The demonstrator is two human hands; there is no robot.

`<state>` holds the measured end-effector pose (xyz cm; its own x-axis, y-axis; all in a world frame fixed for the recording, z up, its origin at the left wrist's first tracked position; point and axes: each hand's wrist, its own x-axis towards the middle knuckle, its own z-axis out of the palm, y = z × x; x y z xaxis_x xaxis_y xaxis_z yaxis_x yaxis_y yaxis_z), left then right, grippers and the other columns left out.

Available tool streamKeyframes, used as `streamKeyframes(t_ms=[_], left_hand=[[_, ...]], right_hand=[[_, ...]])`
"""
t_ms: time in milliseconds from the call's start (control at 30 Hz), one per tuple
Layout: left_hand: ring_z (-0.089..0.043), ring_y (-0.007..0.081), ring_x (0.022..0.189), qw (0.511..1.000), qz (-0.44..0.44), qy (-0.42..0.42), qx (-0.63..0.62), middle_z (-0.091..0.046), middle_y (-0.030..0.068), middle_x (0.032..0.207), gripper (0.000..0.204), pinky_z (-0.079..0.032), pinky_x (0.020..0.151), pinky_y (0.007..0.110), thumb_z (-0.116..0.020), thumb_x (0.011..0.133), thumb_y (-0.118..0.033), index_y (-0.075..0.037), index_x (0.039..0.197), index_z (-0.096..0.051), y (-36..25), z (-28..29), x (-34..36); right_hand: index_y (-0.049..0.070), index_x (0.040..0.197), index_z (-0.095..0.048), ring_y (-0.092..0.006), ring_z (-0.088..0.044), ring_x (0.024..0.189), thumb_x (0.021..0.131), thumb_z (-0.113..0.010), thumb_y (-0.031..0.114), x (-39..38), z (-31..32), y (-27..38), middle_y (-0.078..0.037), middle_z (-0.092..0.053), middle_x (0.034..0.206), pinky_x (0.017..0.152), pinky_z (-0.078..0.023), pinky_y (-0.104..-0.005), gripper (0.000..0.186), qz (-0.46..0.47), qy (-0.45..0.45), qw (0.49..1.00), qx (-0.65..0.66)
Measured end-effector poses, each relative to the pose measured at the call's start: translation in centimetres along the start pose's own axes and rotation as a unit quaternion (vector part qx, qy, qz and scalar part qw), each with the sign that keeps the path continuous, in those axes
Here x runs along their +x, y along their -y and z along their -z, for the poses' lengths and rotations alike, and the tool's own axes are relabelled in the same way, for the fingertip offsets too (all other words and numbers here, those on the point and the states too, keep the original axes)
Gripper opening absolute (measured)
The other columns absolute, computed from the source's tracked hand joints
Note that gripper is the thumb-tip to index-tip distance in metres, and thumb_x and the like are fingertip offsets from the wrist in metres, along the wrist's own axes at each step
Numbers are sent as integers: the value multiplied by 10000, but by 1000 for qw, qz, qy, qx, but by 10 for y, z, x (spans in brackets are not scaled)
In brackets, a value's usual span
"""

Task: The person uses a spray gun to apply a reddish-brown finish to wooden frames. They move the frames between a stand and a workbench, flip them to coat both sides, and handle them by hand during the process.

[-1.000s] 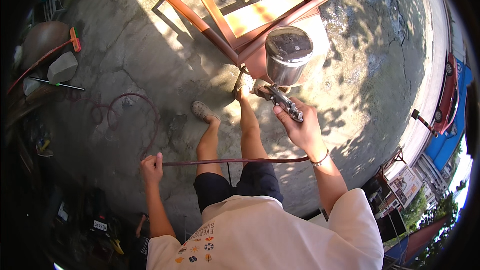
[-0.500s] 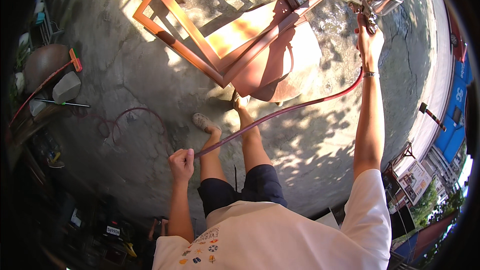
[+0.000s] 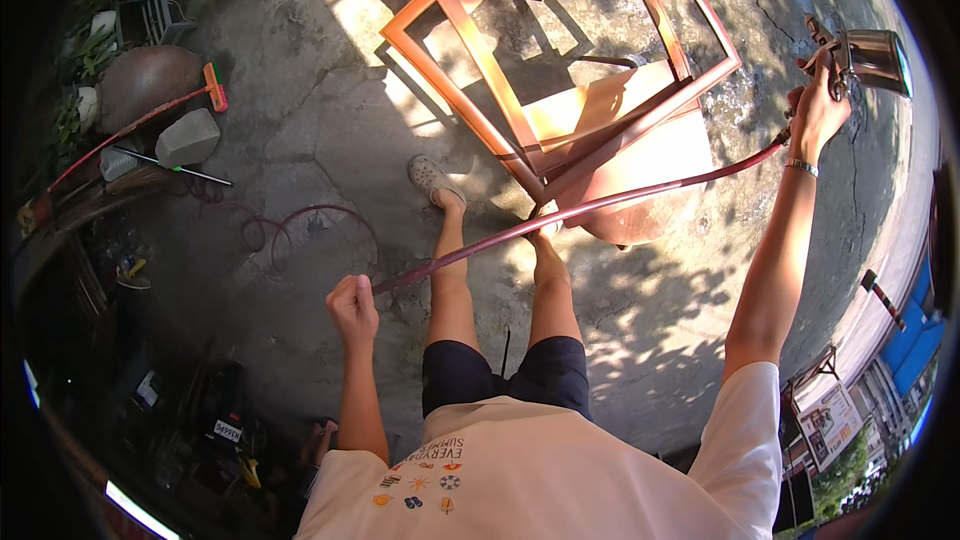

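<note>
My right hand grips a metal spray gun at the far right; its silver cup points outward to the right. A dark red air hose hangs from the gun's handle and stretches across in front of my legs. Down at the left, my left hand is closed around that hose. Ahead of me stands a brown wooden frame, propped up at a slant, with sunlight across it. It rests over a rounded brown support, and the gun is to the right of it, apart from it.
Loose hose coils lie on the concrete floor at the left. Beyond them are a grey block, an orange-headed tool, a large round pot and plants. A dark motorcycle-like shape with a plate is at lower left.
My right hand has swung the spray gun outward, and its cup now tips to the right. My view and body have shifted left, with one foot stepping. Both hands keep their grip.
</note>
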<state>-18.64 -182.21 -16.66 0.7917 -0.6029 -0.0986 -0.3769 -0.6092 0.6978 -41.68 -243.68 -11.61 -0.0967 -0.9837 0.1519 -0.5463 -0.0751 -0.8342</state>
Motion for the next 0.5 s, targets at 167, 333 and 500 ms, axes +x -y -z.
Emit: streamKeyframes(t_ms=[167,333,500], left_hand=[[-385,134,435,997,-29,-54,38,-372,46,507,472,-241,436,334,-463,1012,-191,3,591,-371,70,82,56],[-365,181,447,994,30,-87,60,-361,80,492,491,-241,464,367,-505,988,-162,15,549,-378,121,164,100],[-357,172,454,992,28,-83,94,-361,82,500,470,-235,464,365,-506,984,-142,35,569,-372,150,205,122]], right_hand=[[11,922,-723,-61,-482,411,952,-663,333,-70,-79,5,-50,-674,662,384,-346,-236,329,14,68,996,47],[7,990,-701,-45,-473,446,927,-712,260,-191,-152,24,-33,-653,679,391,-320,-226,260,-66,140,980,124],[-22,990,-688,-44,-532,598,920,-709,150,-300,-154,48,-26,-680,783,538,-420,-211,186,-191,295,929,114]])
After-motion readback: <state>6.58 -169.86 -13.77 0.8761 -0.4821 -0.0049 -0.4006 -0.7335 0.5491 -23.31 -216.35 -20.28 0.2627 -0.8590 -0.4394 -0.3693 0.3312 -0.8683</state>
